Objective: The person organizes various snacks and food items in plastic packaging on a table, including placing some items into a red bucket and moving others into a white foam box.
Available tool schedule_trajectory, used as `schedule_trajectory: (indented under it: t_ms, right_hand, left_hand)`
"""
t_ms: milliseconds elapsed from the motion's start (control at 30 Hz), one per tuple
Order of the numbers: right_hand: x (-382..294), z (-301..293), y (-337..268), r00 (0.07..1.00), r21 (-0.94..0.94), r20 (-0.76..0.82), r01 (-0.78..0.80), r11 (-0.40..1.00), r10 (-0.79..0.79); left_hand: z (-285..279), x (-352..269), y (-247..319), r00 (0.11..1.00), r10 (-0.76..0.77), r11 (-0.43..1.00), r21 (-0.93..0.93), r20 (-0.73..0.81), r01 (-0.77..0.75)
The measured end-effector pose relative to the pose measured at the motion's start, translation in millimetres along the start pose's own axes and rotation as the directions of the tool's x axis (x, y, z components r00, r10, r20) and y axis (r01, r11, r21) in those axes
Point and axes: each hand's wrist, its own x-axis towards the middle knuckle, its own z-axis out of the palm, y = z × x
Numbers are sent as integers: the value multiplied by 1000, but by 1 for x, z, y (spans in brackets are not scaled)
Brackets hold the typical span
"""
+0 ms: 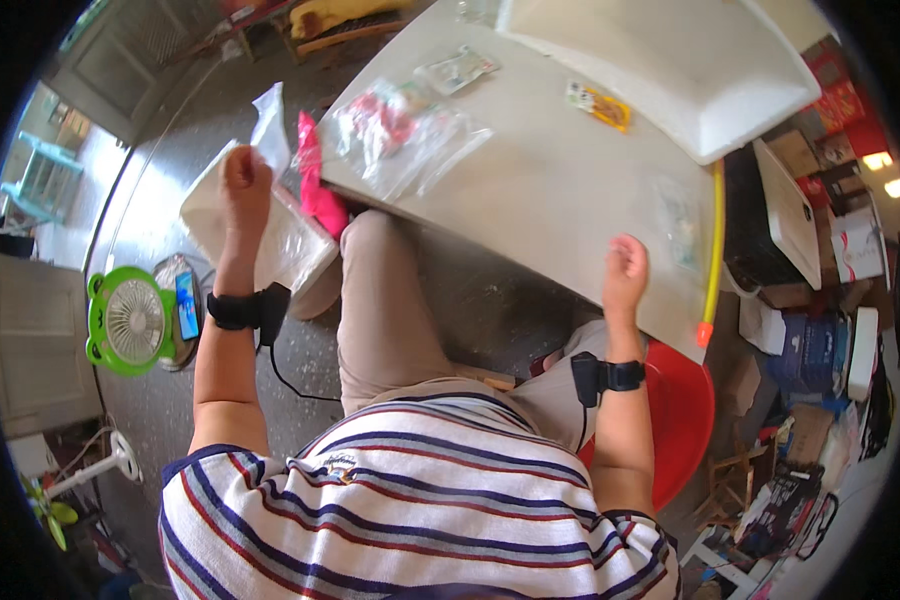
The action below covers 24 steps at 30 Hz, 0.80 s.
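My left hand (245,176) is raised over a white foam box lid or block (289,244), left of the table, its fingers curled and no held thing visible. My right hand (627,274), also curled with nothing visible in it, is over the near right part of the pale table (525,187). Clear plastic bags, one with pink and red contents (382,120), lie at the table's left. Farther back are a clear packet (459,70) and a yellow-orange snack packet (604,106). Another clear packet (677,225) lies beyond my right hand. A bright pink plastic bag (316,184) hangs at the left edge.
A large white foam box (667,67) stands at the table's back right. A yellow tube with an orange end (712,262) runs along the right edge. A green frog-shaped fan (131,321) and a phone (187,304) are at left; a red stool (682,420) is at right.
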Motion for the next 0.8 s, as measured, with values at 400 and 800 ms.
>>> schedule_trajectory:
  t_ms: [400, 800]
  right_hand:
    - [39, 74, -64, 877, 240, 332, -436, 867, 349]
    - [155, 55, -3, 839, -519, 511, 125, 845, 189]
  left_hand:
    - [223, -98, 109, 750, 2, 992, 91, 661, -82]
    - [250, -127, 71, 635, 170, 850, 214, 753, -481]
